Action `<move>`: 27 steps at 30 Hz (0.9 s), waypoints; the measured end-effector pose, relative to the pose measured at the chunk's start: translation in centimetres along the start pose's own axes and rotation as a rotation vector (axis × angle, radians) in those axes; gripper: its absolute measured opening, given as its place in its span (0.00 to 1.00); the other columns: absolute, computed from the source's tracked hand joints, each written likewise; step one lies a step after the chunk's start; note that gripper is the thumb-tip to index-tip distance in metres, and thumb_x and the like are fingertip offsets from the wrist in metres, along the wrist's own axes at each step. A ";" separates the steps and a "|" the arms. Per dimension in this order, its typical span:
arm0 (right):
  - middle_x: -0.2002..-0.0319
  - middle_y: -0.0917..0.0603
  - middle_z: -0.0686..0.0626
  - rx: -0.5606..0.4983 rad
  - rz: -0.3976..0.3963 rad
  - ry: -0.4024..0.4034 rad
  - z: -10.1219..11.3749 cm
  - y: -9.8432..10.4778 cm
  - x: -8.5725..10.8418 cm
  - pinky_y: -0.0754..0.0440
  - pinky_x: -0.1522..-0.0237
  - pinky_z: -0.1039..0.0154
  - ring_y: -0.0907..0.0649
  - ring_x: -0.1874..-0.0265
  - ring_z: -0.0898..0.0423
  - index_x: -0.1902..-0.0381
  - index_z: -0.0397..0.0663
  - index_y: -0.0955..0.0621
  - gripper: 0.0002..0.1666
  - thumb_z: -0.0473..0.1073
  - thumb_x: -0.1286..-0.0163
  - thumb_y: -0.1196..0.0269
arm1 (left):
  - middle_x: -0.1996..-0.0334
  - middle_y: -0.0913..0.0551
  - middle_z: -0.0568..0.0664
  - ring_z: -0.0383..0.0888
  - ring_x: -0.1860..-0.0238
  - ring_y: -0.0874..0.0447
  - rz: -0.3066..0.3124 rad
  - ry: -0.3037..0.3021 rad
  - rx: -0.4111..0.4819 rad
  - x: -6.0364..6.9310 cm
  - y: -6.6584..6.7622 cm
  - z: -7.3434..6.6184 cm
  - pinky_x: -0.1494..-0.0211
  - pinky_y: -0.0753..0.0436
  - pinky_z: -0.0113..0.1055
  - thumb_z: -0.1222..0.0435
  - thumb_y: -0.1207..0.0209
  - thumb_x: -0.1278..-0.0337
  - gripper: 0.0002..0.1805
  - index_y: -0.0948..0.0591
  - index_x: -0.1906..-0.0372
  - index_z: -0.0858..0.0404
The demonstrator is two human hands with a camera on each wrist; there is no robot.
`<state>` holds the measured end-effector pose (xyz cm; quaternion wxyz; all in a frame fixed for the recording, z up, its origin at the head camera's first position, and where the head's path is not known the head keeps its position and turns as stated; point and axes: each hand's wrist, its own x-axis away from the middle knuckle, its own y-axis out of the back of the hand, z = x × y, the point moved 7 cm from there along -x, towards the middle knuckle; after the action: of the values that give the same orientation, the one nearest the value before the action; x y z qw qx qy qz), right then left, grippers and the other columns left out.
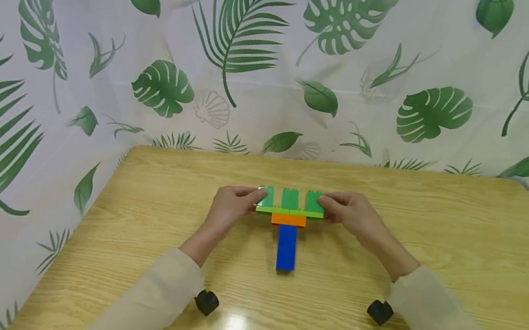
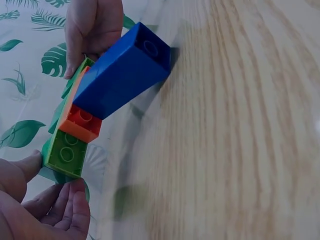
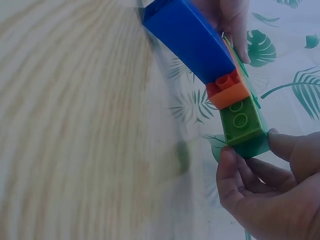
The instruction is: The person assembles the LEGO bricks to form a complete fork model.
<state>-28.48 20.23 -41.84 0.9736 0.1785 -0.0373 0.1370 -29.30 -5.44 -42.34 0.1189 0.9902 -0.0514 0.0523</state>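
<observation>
Both hands hold one structure of toy building bricks over the table. My left hand (image 1: 230,206) pinches the left green brick (image 1: 266,197) between thumb and fingers. At the other end, my right hand (image 1: 353,214) pinches the right green brick (image 1: 313,202). A third green brick (image 1: 289,199) stands between them. All three sit on a light green row (image 1: 264,209), with an orange brick (image 1: 288,220) under its middle. From the orange one extends a long blue block (image 1: 287,247); its hollow end (image 2: 152,47) shows in the left wrist view. Whether it touches the table I cannot tell.
The wood-grain table (image 1: 157,211) spreads around both arms. Behind it hangs a white cloth (image 1: 266,89) printed with green leaves. A small black object (image 1: 206,302) is beside the left sleeve, and another black object (image 1: 380,312) beside the right sleeve.
</observation>
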 end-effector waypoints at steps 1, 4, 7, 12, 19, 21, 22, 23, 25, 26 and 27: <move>0.57 0.14 0.44 0.003 -0.002 -0.003 -0.1 -0.1 -0.1 0.16 0.45 0.52 0.15 0.54 0.46 0.32 0.29 0.24 0.28 0.47 0.17 0.43 | 0.48 0.13 0.54 0.50 0.55 0.14 -0.005 0.004 -0.014 -0.1 0.0 0.2 0.43 0.15 0.44 0.52 0.32 0.33 0.22 0.12 0.45 0.65; 0.55 0.14 0.42 0.014 -0.012 0.000 -0.4 -0.3 -0.2 0.16 0.46 0.52 0.15 0.56 0.50 0.33 0.29 0.23 0.27 0.47 0.17 0.43 | 0.50 0.12 0.53 0.49 0.56 0.13 -0.016 0.014 -0.056 -0.2 -0.1 0.5 0.44 0.15 0.44 0.51 0.32 0.34 0.22 0.11 0.47 0.64; 0.53 0.14 0.41 0.020 -0.027 -0.002 -0.5 -0.5 -0.3 0.15 0.48 0.55 0.15 0.57 0.51 0.35 0.29 0.22 0.27 0.47 0.18 0.42 | 0.51 0.12 0.52 0.49 0.57 0.13 -0.020 0.026 -0.092 -0.3 -0.1 0.9 0.43 0.17 0.46 0.49 0.33 0.34 0.23 0.11 0.47 0.63; 0.54 0.12 0.41 0.039 -0.060 -0.035 -1.2 -0.7 -0.6 0.14 0.53 0.58 0.14 0.60 0.53 0.37 0.29 0.20 0.26 0.46 0.19 0.41 | 0.58 0.11 0.52 0.49 0.57 0.14 -0.030 0.027 -0.169 -0.5 -0.1 1.3 0.45 0.17 0.46 0.47 0.34 0.33 0.24 0.10 0.48 0.63; 0.58 0.12 0.41 0.077 -0.093 -0.058 -1.3 -1.0 -0.7 0.14 0.55 0.59 0.13 0.61 0.51 0.38 0.30 0.19 0.25 0.47 0.20 0.40 | 0.68 0.11 0.50 0.48 0.62 0.15 -0.065 0.025 -0.242 -0.7 0.0 1.4 0.56 0.16 0.40 0.48 0.33 0.34 0.21 0.09 0.53 0.63; 0.57 0.12 0.41 0.099 -0.106 -0.058 -1.4 -1.0 -0.8 0.14 0.57 0.60 0.13 0.63 0.52 0.39 0.30 0.18 0.25 0.47 0.20 0.40 | 0.68 0.11 0.50 0.48 0.63 0.14 -0.069 0.020 -0.247 -0.7 0.0 1.4 0.58 0.16 0.38 0.49 0.32 0.34 0.20 0.08 0.54 0.63; 0.56 0.12 0.40 0.110 -0.114 -0.059 -1.4 -1.0 -0.8 0.14 0.58 0.61 0.13 0.63 0.52 0.39 0.30 0.18 0.25 0.47 0.20 0.40 | 0.69 0.11 0.51 0.48 0.63 0.14 -0.068 0.018 -0.249 -0.7 -0.1 1.4 0.59 0.16 0.38 0.50 0.32 0.34 0.20 0.08 0.55 0.63; 0.56 0.12 0.40 0.120 -0.122 -0.060 -1.5 -1.0 -0.9 0.14 0.59 0.63 0.13 0.64 0.53 0.39 0.30 0.18 0.24 0.47 0.20 0.39 | 0.69 0.10 0.51 0.48 0.64 0.14 -0.069 0.014 -0.252 -0.8 -0.1 1.4 0.60 0.16 0.37 0.50 0.32 0.34 0.20 0.08 0.55 0.64; 0.56 0.12 0.40 0.131 -0.131 -0.060 -1.6 -1.0 -1.0 0.15 0.62 0.64 0.14 0.66 0.55 0.41 0.29 0.17 0.24 0.46 0.20 0.39 | 0.69 0.10 0.51 0.47 0.65 0.14 -0.070 0.009 -0.259 -0.8 -0.2 1.3 0.62 0.17 0.36 0.51 0.32 0.34 0.20 0.08 0.56 0.65; 0.56 0.12 0.39 0.135 -0.136 -0.062 -1.6 -1.0 -1.0 0.16 0.63 0.65 0.14 0.66 0.55 0.41 0.29 0.17 0.24 0.46 0.20 0.39 | 0.68 0.10 0.52 0.47 0.65 0.15 -0.072 0.009 -0.264 -0.8 -0.3 1.4 0.62 0.17 0.35 0.51 0.32 0.34 0.20 0.08 0.56 0.65; 0.56 0.12 0.39 0.134 -0.138 -0.066 -1.6 -1.0 -1.0 0.16 0.64 0.65 0.14 0.67 0.55 0.41 0.29 0.17 0.23 0.46 0.20 0.39 | 0.67 0.10 0.51 0.46 0.65 0.15 -0.075 0.010 -0.268 -0.8 -0.3 1.4 0.63 0.18 0.35 0.51 0.32 0.34 0.20 0.08 0.57 0.65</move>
<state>-29.13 19.64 -43.84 0.9649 0.2497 -0.0476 0.0658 -29.96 -5.37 -43.85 0.2524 0.9664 -0.0201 0.0452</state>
